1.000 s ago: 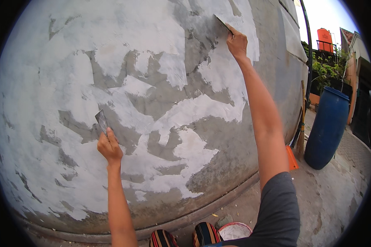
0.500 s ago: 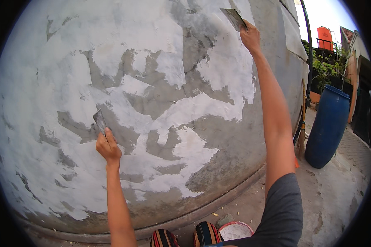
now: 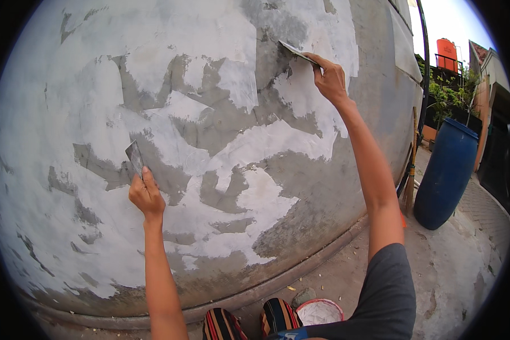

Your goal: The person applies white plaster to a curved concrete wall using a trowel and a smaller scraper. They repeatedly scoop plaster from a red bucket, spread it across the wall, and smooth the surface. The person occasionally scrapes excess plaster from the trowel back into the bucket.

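Observation:
A grey wall [image 3: 317, 192] fills most of the view, covered in uneven white patches of a plaster-like coat [image 3: 266, 144]. High on the right, my right hand [image 3: 330, 79] is closed on a flat scraper [image 3: 294, 50], its blade edge toward a dark bare patch of the wall. Lower down on the left, my left hand [image 3: 146, 192] grips a second flat scraper [image 3: 134, 155] with the thumb along it, in front of the wall. Whether either blade touches the wall I cannot tell.
A round tub with a red rim [image 3: 340, 311] holds white paste by my knees. At the right stand a blue barrel [image 3: 446, 175] and a broom [image 3: 411, 181] leaning by the wall's end. A low ledge [image 3: 249, 300] runs along the wall's foot.
My right hand has moved left and down, and its scraper has turned from face-on to nearly edge-on. The left hand has hardly moved and keeps its scraper.

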A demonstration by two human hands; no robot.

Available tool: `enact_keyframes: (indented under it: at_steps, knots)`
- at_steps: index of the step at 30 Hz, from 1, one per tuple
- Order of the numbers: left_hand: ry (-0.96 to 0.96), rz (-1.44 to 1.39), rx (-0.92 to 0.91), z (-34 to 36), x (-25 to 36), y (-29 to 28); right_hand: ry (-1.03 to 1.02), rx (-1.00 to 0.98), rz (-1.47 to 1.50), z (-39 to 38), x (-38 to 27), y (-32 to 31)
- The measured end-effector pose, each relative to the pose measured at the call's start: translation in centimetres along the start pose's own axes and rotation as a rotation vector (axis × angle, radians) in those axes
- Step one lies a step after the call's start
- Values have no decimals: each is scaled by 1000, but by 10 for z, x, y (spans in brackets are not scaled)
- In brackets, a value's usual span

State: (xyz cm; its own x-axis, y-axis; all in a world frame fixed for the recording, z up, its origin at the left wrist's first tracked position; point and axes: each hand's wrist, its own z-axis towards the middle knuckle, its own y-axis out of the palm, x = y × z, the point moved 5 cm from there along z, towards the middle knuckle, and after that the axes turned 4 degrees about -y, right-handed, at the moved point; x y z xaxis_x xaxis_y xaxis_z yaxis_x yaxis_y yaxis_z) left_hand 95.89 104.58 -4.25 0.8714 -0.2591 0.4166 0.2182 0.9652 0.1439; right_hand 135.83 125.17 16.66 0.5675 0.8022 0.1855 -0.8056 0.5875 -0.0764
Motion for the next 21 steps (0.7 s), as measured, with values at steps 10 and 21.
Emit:
enact_keyframes:
  at_steps: [10,21]
  knots:
    - [-9,20,-17,3,-4,-2,133,150,108,51,-47,-18]
    - [19,-19,-28,-1,-2,1,-83,254,-186,75,-46,74]
